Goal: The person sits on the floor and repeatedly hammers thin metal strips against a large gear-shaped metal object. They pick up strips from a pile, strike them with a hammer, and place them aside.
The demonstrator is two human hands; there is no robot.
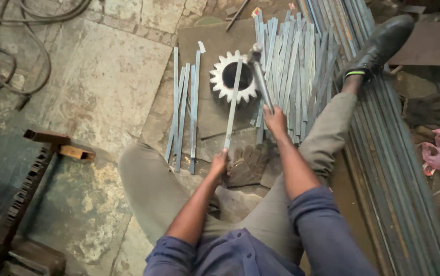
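A person is sitting on a stone floor (102, 76), looking down at both bare hands working over a large toothed gear (233, 76) that is lying flat on a dark metal plate (204, 43). The left hand (219, 163) is closing around the near end of a flat metal strip (233, 102), gripping it with curled fingers; the strip is running away from the body and its far end is lying across the gear's round centre hole. The right hand (275, 120) is wrapping tightly around the handle of a hammer (260, 76), whose head is hovering just beside the gear's right edge, close to the strip's far end; whether the head is touching anything cannot be told. To the right of the gear, a heap of similar grey strips (291, 66) is lying fanned out on the plate, and a smaller group of strips (184, 107) is lying to the left of the gear. A worn work glove (248, 166) is resting on the floor just beside the left hand. The right leg is stretching out, with a black shoe (381, 43) resting on a bundle of long steel bars (393, 153) running along the right side. Dark cables (20, 51) are curling at the upper left, and a rusty metal stand (36, 168) is standing at the lower left.
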